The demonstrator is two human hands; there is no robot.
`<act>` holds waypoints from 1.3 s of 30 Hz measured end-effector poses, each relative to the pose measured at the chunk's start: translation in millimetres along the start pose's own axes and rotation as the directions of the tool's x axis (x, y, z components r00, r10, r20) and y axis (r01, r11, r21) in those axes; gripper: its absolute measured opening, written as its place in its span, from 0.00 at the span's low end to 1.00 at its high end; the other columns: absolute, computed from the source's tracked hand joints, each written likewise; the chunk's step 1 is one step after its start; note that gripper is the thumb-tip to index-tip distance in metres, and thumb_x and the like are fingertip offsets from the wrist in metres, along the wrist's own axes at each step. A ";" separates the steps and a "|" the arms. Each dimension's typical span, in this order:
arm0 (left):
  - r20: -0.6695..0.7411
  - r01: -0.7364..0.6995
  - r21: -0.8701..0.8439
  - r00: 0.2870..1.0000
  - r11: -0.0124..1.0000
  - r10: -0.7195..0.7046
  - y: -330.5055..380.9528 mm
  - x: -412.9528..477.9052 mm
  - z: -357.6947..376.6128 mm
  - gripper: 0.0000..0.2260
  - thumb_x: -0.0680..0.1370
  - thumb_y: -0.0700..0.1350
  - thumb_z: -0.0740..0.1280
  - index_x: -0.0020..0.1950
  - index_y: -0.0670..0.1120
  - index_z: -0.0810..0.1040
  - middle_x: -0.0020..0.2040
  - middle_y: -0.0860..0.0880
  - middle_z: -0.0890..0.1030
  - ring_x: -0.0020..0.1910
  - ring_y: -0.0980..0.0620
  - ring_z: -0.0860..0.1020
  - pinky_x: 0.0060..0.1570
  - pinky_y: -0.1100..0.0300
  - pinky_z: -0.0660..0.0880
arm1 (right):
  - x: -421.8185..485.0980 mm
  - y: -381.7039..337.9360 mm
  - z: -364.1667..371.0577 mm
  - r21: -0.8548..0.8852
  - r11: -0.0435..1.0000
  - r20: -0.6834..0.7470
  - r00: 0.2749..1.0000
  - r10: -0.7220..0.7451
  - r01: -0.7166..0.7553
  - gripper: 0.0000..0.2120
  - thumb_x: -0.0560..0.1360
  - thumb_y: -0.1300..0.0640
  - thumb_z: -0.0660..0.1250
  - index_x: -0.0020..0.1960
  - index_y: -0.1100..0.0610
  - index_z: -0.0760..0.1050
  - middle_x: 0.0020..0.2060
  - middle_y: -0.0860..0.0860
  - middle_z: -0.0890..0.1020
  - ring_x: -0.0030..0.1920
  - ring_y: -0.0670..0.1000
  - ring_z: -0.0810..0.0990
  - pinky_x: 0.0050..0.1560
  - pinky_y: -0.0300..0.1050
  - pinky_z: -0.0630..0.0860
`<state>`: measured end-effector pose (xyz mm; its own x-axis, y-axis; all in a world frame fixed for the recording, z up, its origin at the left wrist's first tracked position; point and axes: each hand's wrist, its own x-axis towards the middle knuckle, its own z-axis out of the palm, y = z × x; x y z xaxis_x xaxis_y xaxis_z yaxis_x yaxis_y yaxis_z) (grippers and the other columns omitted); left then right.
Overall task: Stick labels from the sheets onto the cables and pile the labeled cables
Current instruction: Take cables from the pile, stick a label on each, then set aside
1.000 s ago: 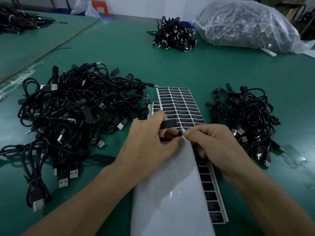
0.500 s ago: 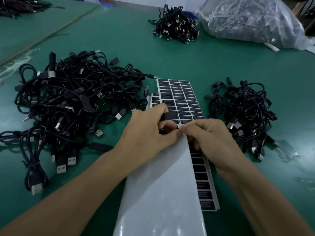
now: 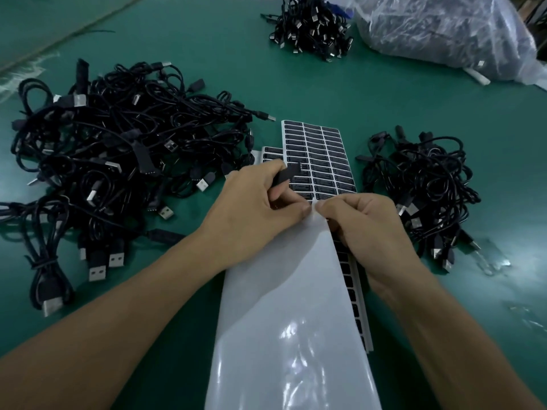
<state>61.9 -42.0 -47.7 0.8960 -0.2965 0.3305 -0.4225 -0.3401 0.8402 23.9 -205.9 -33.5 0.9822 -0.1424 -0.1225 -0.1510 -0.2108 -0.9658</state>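
Left hand (image 3: pixel 254 208): I log fingers clamped on black plug (image 3: pixel 288 174), held over label sheet (image 3: pixel 321 152). Right hand (image 3: pixel 370 232): fingertips pinching top edge of white liner (image 3: pixel 290 291), touching left thumb. Big heap (image 3: pixel 118 143) left of sheet, small heap (image 3: pixel 423 184) right, on table (image 3: pixel 325 93).

1 head-worn view, forward-down, seemingly close over table (image 3: pixel 370 93)
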 end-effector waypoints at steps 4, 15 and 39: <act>-0.052 0.017 -0.001 0.998 1.000 -0.017 -0.5 -1.3 1.4 0.22 0.71 0.37 0.73 0.35 0.48 0.59 0.36 0.55 0.85 0.41 0.56 0.85 0.42 0.44 0.80 | -2.5 4.5 1.2 -0.136 0.989 -0.072 0.995 -0.075 0.065 0.12 0.74 0.58 0.69 0.35 0.63 0.79 0.33 0.66 0.78 0.32 0.50 0.72 0.36 0.47 0.72; -0.186 0.102 -0.126 0.975 0.987 -0.125 3.6 -0.6 -0.8 0.18 0.70 0.36 0.69 0.36 0.48 0.59 0.33 0.50 0.84 0.37 0.55 0.85 0.44 0.40 0.81 | -10.5 3.0 6.2 -0.628 0.740 -0.198 0.870 -0.451 0.240 0.10 0.71 0.45 0.64 0.47 0.49 0.71 0.41 0.40 0.69 0.42 0.43 0.72 0.38 0.45 0.71; -0.074 0.210 -0.291 0.968 0.934 -0.241 11.6 -0.2 0.3 0.11 0.76 0.51 0.59 0.38 0.46 0.69 0.36 0.53 0.83 0.40 0.53 0.81 0.44 0.59 0.73 | -5.8 0.3 6.0 -0.250 0.902 -0.220 0.887 -0.407 0.352 0.07 0.73 0.60 0.73 0.39 0.49 0.82 0.32 0.45 0.82 0.33 0.40 0.77 0.35 0.31 0.72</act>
<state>56.7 -46.2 -38.2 0.9789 -0.1391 0.1494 -0.1665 -0.1204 0.9787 18.8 -199.3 -34.5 0.9078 -0.2528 0.3346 0.1818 -0.4819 -0.8572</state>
